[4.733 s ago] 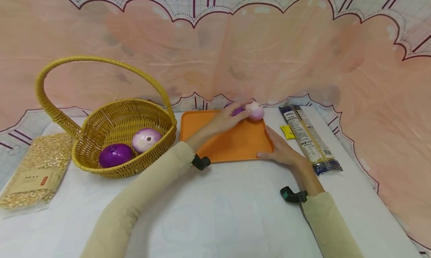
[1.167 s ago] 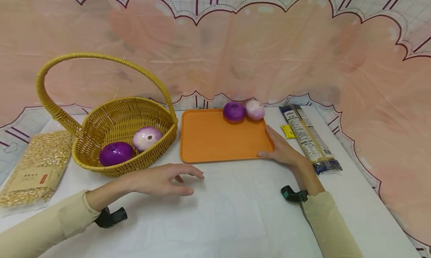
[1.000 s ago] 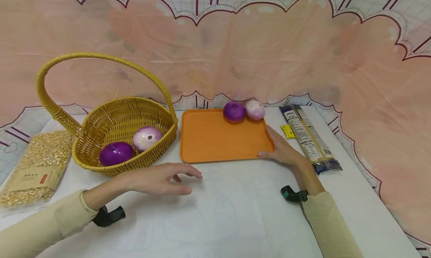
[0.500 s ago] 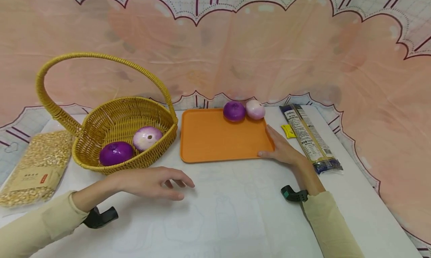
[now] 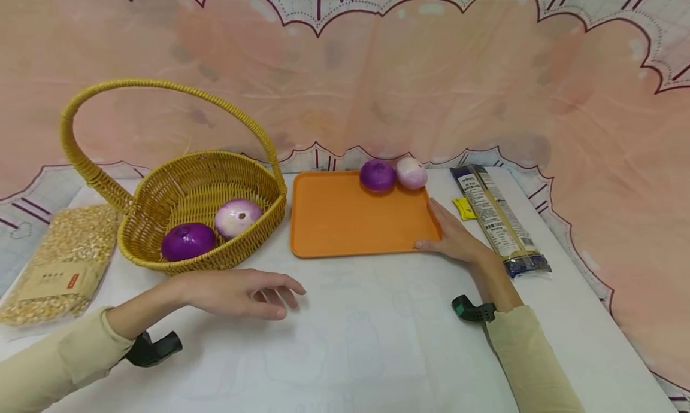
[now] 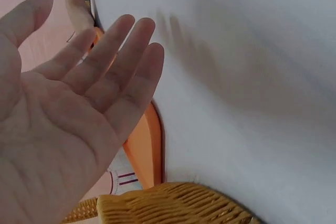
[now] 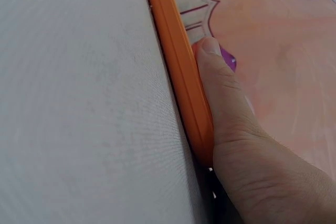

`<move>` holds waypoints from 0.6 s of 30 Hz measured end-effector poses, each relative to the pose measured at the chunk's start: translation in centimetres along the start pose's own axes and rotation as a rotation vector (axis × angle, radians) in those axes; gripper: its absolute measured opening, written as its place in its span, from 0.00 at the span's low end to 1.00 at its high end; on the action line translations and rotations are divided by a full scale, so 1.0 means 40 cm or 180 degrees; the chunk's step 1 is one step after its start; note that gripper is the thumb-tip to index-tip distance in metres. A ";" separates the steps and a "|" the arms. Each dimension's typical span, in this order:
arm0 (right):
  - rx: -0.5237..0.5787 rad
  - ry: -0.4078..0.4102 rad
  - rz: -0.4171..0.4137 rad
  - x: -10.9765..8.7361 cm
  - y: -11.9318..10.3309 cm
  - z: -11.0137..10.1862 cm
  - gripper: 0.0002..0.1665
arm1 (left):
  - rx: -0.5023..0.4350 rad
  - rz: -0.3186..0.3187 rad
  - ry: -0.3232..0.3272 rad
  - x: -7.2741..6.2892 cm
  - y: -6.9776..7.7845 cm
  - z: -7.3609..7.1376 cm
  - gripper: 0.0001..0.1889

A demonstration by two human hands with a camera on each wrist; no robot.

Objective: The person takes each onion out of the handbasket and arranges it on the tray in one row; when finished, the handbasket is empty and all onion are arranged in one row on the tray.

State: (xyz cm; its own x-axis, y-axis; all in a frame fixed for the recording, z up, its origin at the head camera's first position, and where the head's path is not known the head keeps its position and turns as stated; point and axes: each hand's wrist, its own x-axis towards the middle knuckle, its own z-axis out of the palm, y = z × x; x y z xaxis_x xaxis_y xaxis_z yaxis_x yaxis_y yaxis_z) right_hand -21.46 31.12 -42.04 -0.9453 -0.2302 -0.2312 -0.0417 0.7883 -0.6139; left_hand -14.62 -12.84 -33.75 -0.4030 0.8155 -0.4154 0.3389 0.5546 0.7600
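My left hand [image 5: 232, 292] hovers over the white table in front of the basket, fingers loosely bent and holding nothing. The left wrist view shows its bare palm. My right hand [image 5: 455, 236] rests at the near right corner of an orange tray [image 5: 329, 221]. Its thumb [image 7: 212, 72] lies along the tray's rim, and its straight fingers follow the right side. A purple onion [image 5: 377, 175] and a paler, whitish-purple onion [image 5: 412, 173] sit side by side at the tray's far right corner. In the wicker basket [image 5: 259, 233] lie another purple onion [image 5: 188, 241] and a whitish one [image 5: 238, 218].
The basket's tall handle [image 5: 172, 85] arches above it. Left of the basket lies a clear bag of grains [image 5: 81, 233]. A long blue and clear packet [image 5: 498, 218] and a small yellow packet [image 5: 464, 208] lie right of the tray. Patterned cloth [image 5: 345, 84] hangs behind.
My left hand was at the onions on the tray's far corner, then withdrew to the near left. Lately it drifts slightly further left. The right hand stays on the tray's corner.
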 end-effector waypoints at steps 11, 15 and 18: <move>-0.0062 0.0001 -0.0083 0.004 0.006 -0.002 0.69 | 0.0168 -0.0248 -0.0060 -0.053 0.019 -0.041 0.22; -0.0032 -0.0021 -0.0021 0.003 0.005 -0.002 0.70 | 0.0112 -0.0269 -0.0211 -0.067 0.021 -0.059 0.21; -0.0001 -0.0037 0.0006 0.005 0.003 0.001 0.70 | 0.0008 -0.0270 -0.0327 -0.075 0.023 -0.061 0.21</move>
State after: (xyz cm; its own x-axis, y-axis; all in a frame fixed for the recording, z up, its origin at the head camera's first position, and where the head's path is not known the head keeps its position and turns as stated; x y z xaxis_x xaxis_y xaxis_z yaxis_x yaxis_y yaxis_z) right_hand -21.64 31.16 -42.18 -0.9415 -0.2352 -0.2412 -0.0400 0.7889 -0.6133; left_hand -15.19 -15.17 -30.60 -0.3411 0.7782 -0.5273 0.3094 0.6226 0.7188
